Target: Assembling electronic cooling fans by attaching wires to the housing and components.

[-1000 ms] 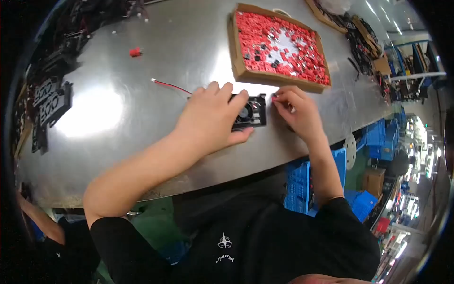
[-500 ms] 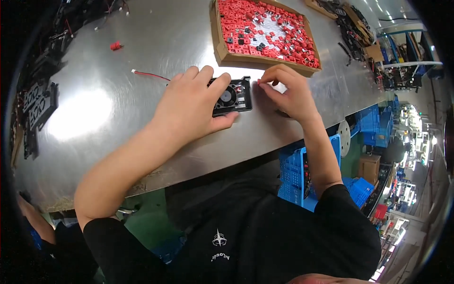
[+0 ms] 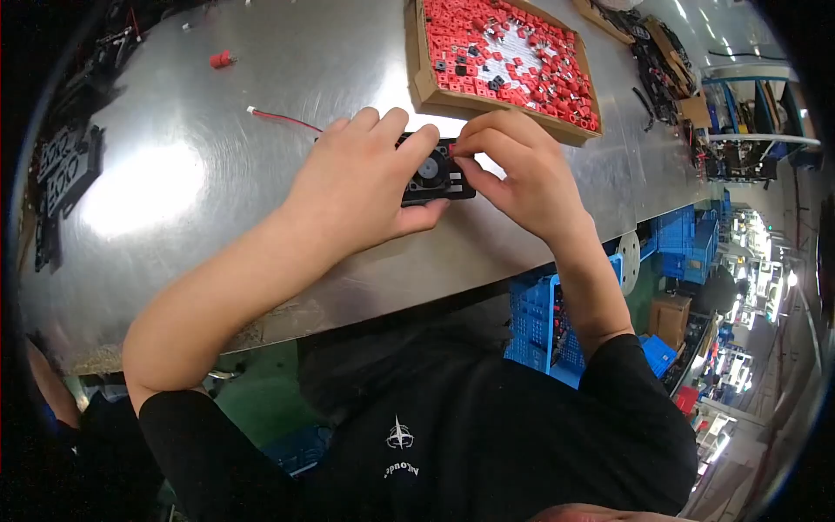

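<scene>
My left hand (image 3: pixel 361 178) is wrapped over a black fan housing (image 3: pixel 444 188) lying on the metal table, thumb along its near side and fingers over the far side. A round fan hub shows between thumb and forefinger. From beneath that hand a red wire (image 3: pixel 291 118) with a small white plug runs out to the left. My right hand (image 3: pixel 517 165) is at the housing's right end, thumb and forefinger pinched on a small red part (image 3: pixel 451 150). The fingers mostly cover that part, so its exact kind cannot be told.
Beyond my hands stands a shallow cardboard box (image 3: pixel 487 104) of red and black plastic parts. A loose red part (image 3: pixel 223 59) lies at the far left of the metal table (image 3: pixel 261 191). Black housings (image 3: pixel 70 178) are at the left edge; blue crates (image 3: pixel 532 317) stand below the table's near edge.
My right hand has moved left with the red part, from beside the housing to over its right end. My left hand still holds the housing.
</scene>
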